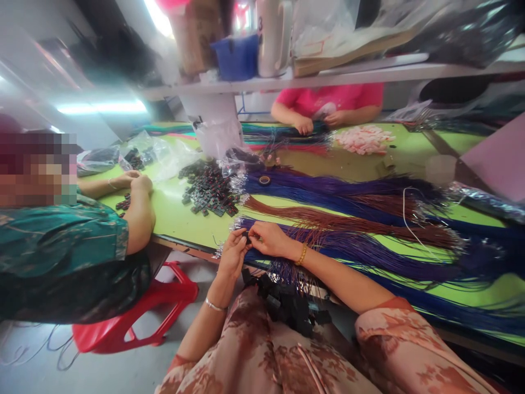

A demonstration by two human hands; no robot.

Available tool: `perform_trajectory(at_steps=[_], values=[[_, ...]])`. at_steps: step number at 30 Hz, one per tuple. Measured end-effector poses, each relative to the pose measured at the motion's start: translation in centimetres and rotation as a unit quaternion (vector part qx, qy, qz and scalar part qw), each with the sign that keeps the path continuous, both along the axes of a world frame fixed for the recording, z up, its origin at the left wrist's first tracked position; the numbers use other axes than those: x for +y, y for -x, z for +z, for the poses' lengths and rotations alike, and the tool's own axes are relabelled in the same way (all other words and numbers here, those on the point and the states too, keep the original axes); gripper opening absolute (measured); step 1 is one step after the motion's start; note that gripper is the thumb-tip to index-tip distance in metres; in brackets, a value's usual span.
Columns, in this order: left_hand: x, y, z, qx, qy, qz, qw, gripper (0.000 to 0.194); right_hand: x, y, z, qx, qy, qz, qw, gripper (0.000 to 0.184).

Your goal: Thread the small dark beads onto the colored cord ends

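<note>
My left hand (233, 253) is closed on a small black connector housing (246, 236), pinched between thumb and fingers near the table's front edge. Against it, my right hand (268, 238) has its fingertips pressed together at the same piece; whether they also grip a thin wire is too small to tell. Purple wires (320, 241) with metal ends lie just beyond and under my hands. Black housings with wires attached (291, 301) hang in a cluster at the table edge over my lap. A heap of loose black housings (209, 189) lies beyond my left hand.
Brown wires (348, 221) and blue wires (328, 194) stretch rightward, with a tape roll (264, 180) on them. At left a co-worker (61, 235) sits by a red stool (143, 312). Across the table, a person in pink (328, 104) works near pale pink pieces (365, 139). A shelf (328, 76) overhangs.
</note>
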State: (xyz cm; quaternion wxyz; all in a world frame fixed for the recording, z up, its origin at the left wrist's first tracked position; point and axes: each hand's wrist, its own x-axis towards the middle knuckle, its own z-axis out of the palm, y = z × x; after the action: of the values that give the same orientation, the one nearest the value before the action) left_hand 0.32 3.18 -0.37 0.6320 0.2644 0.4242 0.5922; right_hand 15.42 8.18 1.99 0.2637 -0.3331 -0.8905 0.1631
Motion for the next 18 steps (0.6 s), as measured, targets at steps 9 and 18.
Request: perform_trajectory(at_steps=[9,18], values=[[0.4,-0.4,-0.1,0.026,-0.011,0.016,0.999,0.037,-0.1,0.2,0.2,0.01,0.028,-0.027,0.999,0.008],[1.3,0.4,-0.9,-0.01,0.012,0.036,0.999,0.029,8.5,3.0,1.8,-0.127,0.122,-0.135,0.975,0.016]])
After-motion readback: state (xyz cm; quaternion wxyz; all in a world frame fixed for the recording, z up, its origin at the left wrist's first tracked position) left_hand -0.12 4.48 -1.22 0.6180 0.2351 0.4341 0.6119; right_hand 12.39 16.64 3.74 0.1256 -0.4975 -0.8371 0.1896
